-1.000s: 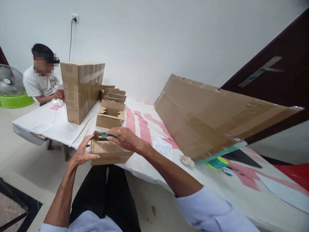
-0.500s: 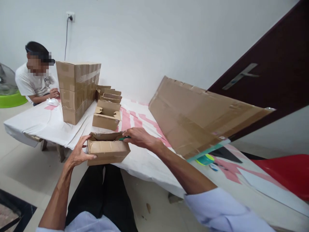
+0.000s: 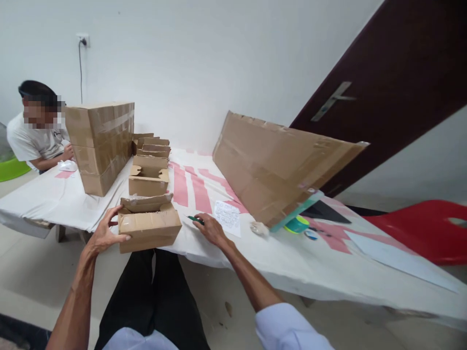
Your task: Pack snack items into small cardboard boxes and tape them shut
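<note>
A small cardboard box (image 3: 149, 228) with its top opening showing sits at the table's near edge. My left hand (image 3: 105, 232) grips its left end, thumb on the front side and fingers behind. To the right of the box, my right hand (image 3: 209, 228) is closed round a green-handled utility knife (image 3: 197, 219), its thin tip pointing left toward the box but apart from it. Behind the box stands another open cardboard box (image 3: 149, 185) with notched flaps. Beside my right hand lies a sheet of paper with handwriting (image 3: 226, 218).
Several open boxes (image 3: 153, 146) line up behind, next to a tall taped carton stack (image 3: 105, 150). A large cardboard sheet (image 3: 277, 165) leans at the right, near a tape roll (image 3: 296, 224) and a red chair (image 3: 419, 231). Another person (image 3: 40, 131) sits at far left.
My right hand has drawn the knife away from the box's upper right edge, out to the right over the table. My left hand still holds the box. The camera view has shifted.
</note>
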The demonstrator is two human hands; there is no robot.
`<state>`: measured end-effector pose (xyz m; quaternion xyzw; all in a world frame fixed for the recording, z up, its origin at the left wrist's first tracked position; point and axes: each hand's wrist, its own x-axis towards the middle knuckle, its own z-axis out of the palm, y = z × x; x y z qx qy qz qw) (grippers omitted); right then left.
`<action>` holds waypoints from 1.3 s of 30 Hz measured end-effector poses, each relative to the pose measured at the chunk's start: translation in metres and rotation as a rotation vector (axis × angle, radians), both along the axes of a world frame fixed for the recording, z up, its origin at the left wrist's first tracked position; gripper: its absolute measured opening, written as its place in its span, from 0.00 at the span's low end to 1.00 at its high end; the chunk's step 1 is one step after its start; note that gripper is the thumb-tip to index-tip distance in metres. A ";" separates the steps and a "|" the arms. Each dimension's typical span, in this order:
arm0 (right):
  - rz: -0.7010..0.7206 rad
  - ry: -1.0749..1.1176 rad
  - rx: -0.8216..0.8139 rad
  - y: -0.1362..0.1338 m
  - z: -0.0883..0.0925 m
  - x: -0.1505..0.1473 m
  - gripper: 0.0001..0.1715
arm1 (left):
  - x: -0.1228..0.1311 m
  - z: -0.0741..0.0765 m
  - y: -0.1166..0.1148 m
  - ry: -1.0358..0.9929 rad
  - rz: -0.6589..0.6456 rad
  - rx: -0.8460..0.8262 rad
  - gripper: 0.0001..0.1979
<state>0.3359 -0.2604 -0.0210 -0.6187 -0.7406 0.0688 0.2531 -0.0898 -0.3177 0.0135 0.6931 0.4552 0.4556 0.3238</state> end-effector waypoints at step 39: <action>0.754 0.012 0.455 -0.063 0.077 -0.092 0.07 | -0.016 0.015 0.003 -0.030 -0.174 -0.165 0.58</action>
